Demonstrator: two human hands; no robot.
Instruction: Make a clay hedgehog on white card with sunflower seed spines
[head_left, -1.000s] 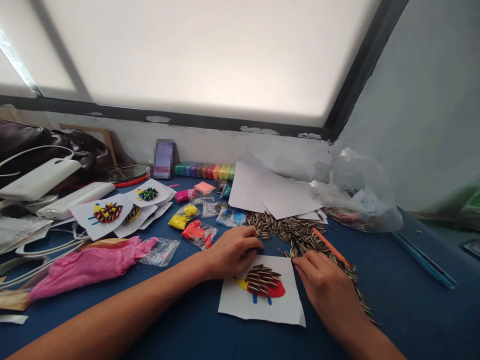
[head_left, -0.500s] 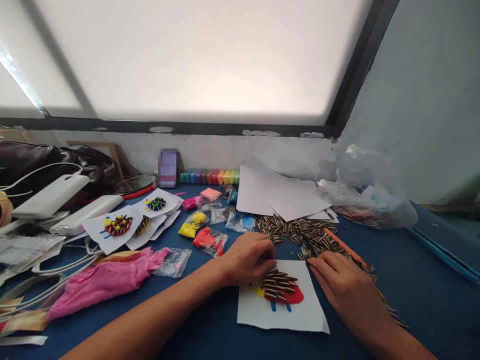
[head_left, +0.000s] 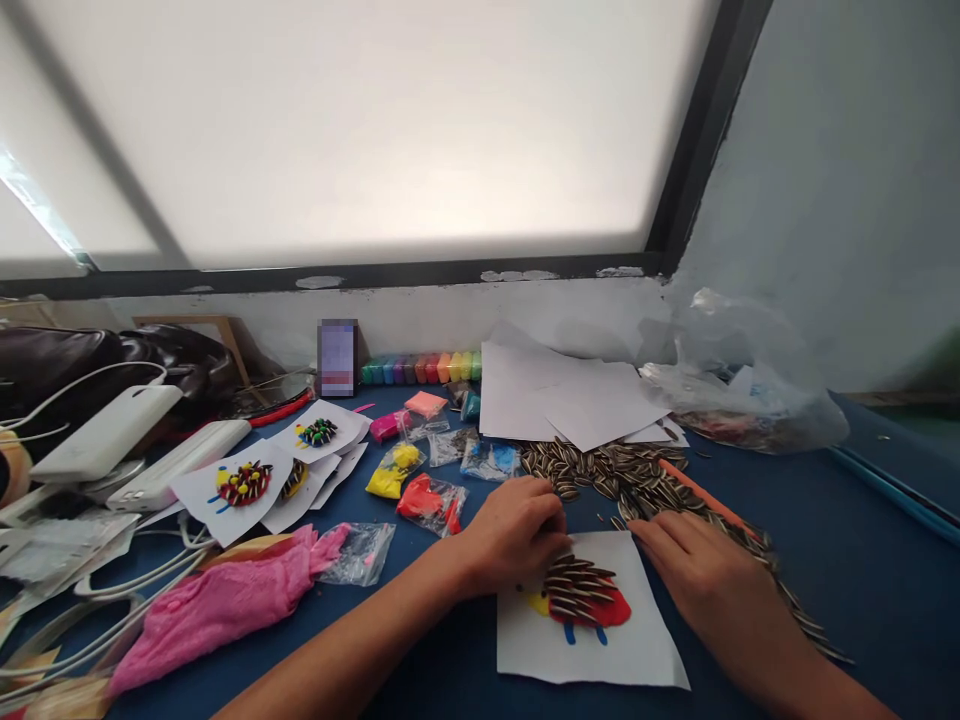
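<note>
A white sheet of paper [head_left: 592, 665] lies on the blue table, bearing a flat clay hedgehog [head_left: 615, 608] with a red body, yellow head and blue legs. Striped sunflower seeds [head_left: 577, 585] stick up in rows over the body's upper left part. My left hand [head_left: 517, 535] is curled in a closed grip over the paper's upper left, by the hedgehog's head; its fingertips are hidden, so what they hold cannot be made out. My right hand [head_left: 709, 580] rests right of the paper with fingers stretched out, fingertips at the paper's upper corner beside the seed pile [head_left: 637, 475].
Bags of yellow clay [head_left: 395, 470] and red clay [head_left: 427, 500] lie left of the seeds. Finished seed pictures [head_left: 244, 485], a pink cloth [head_left: 217, 620] and white power banks [head_left: 176, 465] crowd the left. Behind are paper sheets [head_left: 562, 385], a phone [head_left: 337, 358] and a plastic bag [head_left: 757, 400].
The view has shifted slightly, so the table things appear lower and mostly a little further right. Both hands keep nearly the same places relative to the paper.
</note>
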